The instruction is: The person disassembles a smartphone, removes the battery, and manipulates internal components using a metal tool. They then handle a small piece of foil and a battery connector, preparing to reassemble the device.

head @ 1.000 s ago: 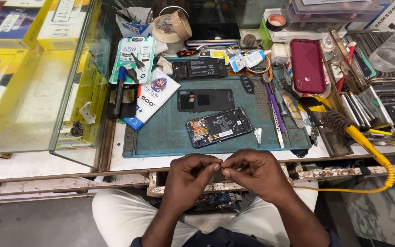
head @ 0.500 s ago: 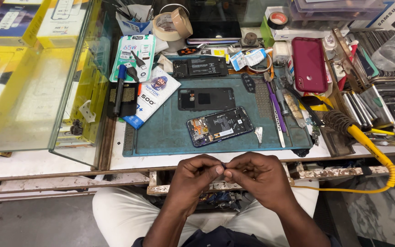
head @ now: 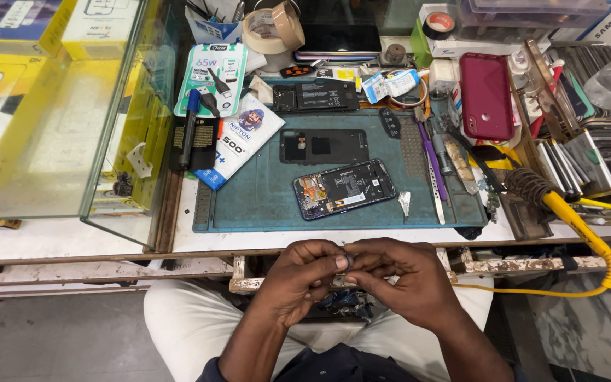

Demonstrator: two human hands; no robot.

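My left hand [head: 304, 279] and my right hand [head: 406, 280] meet over my lap, just below the bench edge. Their fingertips pinch a small dark part [head: 347, 260] between them; what it is stays too small to tell. On the teal work mat [head: 249, 201] above lies an opened phone [head: 345, 187] with its circuit board showing. A black back cover [head: 324, 146] lies beyond it, and a flat black battery [head: 315, 95] sits further back.
A glass display case [head: 58, 113] with yellow boxes fills the left. Tweezers and screwdrivers [head: 434, 159] line the mat's right edge. A red phone [head: 486, 95], a tape roll [head: 272, 27] and a soldering iron stand with a yellow coiled cord [head: 574, 226] sit right and back.
Both hands stay together at the bench edge; the fingers shift slightly around the small part. Nothing on the mat has moved.
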